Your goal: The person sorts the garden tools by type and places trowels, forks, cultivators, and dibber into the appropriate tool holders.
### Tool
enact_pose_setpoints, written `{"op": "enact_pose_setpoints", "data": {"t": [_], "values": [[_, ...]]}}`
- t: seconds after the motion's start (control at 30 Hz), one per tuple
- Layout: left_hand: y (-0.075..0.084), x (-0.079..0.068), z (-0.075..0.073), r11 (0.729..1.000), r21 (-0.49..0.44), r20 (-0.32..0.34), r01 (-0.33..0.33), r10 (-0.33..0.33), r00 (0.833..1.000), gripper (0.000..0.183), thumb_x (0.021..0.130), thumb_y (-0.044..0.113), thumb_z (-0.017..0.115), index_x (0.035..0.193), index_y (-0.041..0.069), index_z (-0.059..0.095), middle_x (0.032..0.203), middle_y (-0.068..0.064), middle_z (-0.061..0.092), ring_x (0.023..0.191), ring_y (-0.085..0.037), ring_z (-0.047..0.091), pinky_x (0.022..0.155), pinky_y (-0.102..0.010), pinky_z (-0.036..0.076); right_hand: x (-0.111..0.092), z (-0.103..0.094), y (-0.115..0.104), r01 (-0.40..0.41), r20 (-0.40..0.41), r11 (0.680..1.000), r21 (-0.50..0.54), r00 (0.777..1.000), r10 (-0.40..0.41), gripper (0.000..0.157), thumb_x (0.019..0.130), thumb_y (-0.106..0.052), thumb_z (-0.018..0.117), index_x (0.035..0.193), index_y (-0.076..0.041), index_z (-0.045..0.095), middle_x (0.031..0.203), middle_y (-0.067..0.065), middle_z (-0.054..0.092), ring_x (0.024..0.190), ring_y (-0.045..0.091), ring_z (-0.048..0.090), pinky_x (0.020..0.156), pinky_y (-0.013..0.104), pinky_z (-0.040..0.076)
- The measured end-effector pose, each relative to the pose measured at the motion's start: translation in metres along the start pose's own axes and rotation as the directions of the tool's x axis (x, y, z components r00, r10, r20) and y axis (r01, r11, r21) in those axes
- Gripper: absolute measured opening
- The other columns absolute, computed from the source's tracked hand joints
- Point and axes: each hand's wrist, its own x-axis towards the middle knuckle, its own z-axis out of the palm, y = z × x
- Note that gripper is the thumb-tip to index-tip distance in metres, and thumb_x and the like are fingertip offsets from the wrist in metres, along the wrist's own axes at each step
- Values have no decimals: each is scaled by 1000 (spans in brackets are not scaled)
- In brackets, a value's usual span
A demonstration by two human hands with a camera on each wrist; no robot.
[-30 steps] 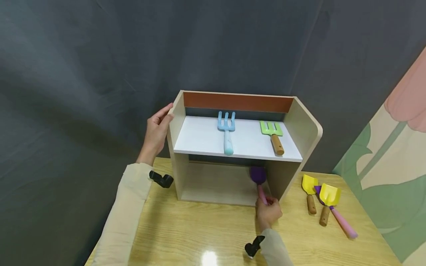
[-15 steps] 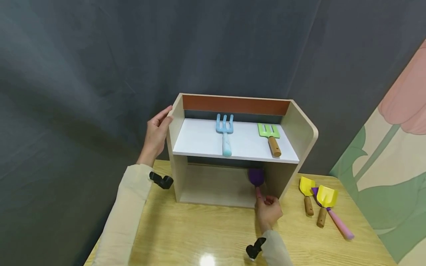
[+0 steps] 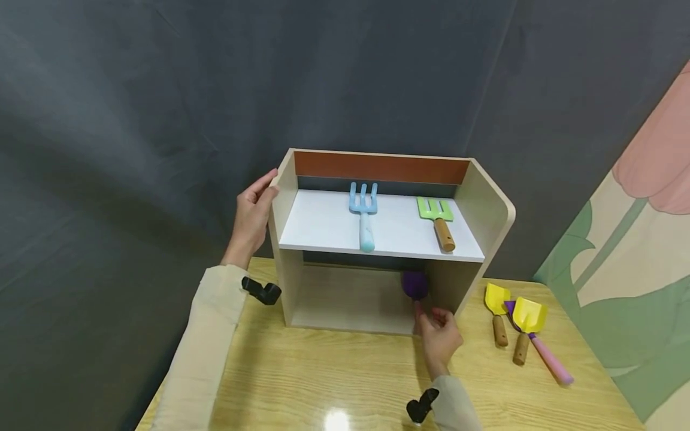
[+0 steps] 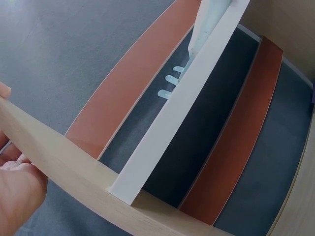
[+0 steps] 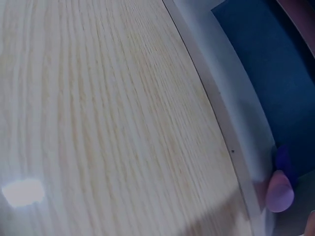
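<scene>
A small two-tier shelf (image 3: 287, 287) stands on the table. At its upper left side panel (image 4: 64, 164), my left hand (image 3: 251, 218) grips the edge. A purple shovel (image 3: 414, 285) with a pink handle (image 5: 280, 191) lies on the lower tier, near the right wall. My right hand (image 3: 441, 339) is beside the handle's end, fingers loosely bent; in the right wrist view the handle's end shows uncovered, with a fingertip (image 5: 310, 225) apart from it. On the white upper board (image 3: 323, 224) lie a light blue hand fork (image 3: 365, 221) and a green hand fork (image 3: 436, 211) with a wooden handle.
Right of the shelf, two yellow shovels (image 3: 497, 298) with wooden handles lie on the wooden table (image 3: 302, 371), with another pink-handled purple shovel (image 3: 551, 359) partly under one. A dark grey curtain (image 3: 377, 78) hangs behind. A flower-patterned panel (image 3: 620, 269) stands at right.
My right hand has let go of the purple shovel's handle and shifted slightly right, its fingers spreading. The shovel stays on the lower tier. My left hand keeps its place on the shelf.
</scene>
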Motion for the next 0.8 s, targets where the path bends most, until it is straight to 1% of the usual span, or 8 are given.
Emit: {"op": "enact_pose_setpoints", "data": {"t": [0.1, 0.17, 0.3, 0.4, 0.53, 0.67, 0.77, 0.8], "values": [[-1, -1, -1, 1000, 5, 5, 5, -5, 1000, 45, 99, 15, 52, 142, 3, 48, 146, -10, 45, 132, -22, 41, 110, -38, 29, 0, -3, -3, 39, 23, 999, -14, 999, -38, 26, 71, -6, 83, 91, 3, 69, 87, 18, 70, 78, 32, 65, 66, 16, 39], [-1, -1, -1, 1000, 7, 8, 11, -11, 1000, 45, 99, 15, 52, 142, 3, 48, 146, -10, 45, 131, -22, 41, 110, -39, 29, 1, -6, -5, 66, 37, 998, -22, 997, -65, 26, 70, -5, 83, 91, 3, 69, 86, 17, 70, 78, 32, 66, 67, 18, 40], [0, -1, -2, 1000, 6, 16, -4, 4, 1000, 45, 99, 15, 51, 142, 3, 48, 146, -11, 44, 132, -23, 40, 110, -39, 28, 4, -9, -12, 123, 74, 992, 9, 990, -123, 27, 71, -2, 82, 93, 4, 69, 88, 19, 70, 80, 35, 66, 69, 12, 39], [1, 0, -2, 1000, 2, 13, -11, 11, 1000, 45, 99, 15, 51, 142, 4, 48, 146, -11, 44, 132, -23, 40, 111, -40, 28, 6, -11, -18, 145, 102, 989, 42, 984, -148, 27, 72, -2, 81, 94, 5, 69, 89, 20, 70, 81, 35, 66, 70, 7, 39], [1, 0, -1, 1000, -2, 5, -4, 4, 1000, 44, 99, 14, 51, 142, 4, 49, 146, -11, 44, 131, -24, 41, 110, -41, 28, 10, -16, -27, 165, 137, 985, 44, 976, -170, 27, 72, -5, 82, 94, 4, 70, 88, 18, 70, 81, 35, 66, 70, 9, 41], [0, 0, 1, 1000, -6, 3, 1, -1, 1000, 44, 98, 14, 52, 142, 4, 49, 145, -11, 45, 130, -24, 42, 109, -42, 30, 12, -23, -34, 219, 174, 975, 37, 959, -222, 29, 72, -8, 84, 95, 3, 70, 87, 16, 70, 81, 35, 67, 70, 11, 42], [-1, 0, 1, 1000, 7, -5, 0, 0, 1000, 44, 98, 14, 52, 142, 4, 49, 146, -11, 45, 130, -24, 43, 109, -42, 30, 16, -28, -41, 267, 202, 963, 46, 941, -271, 30, 71, -9, 84, 96, 1, 71, 87, 14, 71, 80, 33, 67, 70, 12, 44], [-1, 0, 1, 1000, 11, -8, -2, 2, 1000, 44, 98, 14, 52, 142, 4, 50, 145, -11, 45, 130, -24, 43, 109, -42, 30, 17, -30, -43, 285, 210, 957, 51, 934, -289, 31, 71, -9, 84, 97, 1, 71, 87, 14, 70, 80, 33, 67, 70, 15, 46]]}}
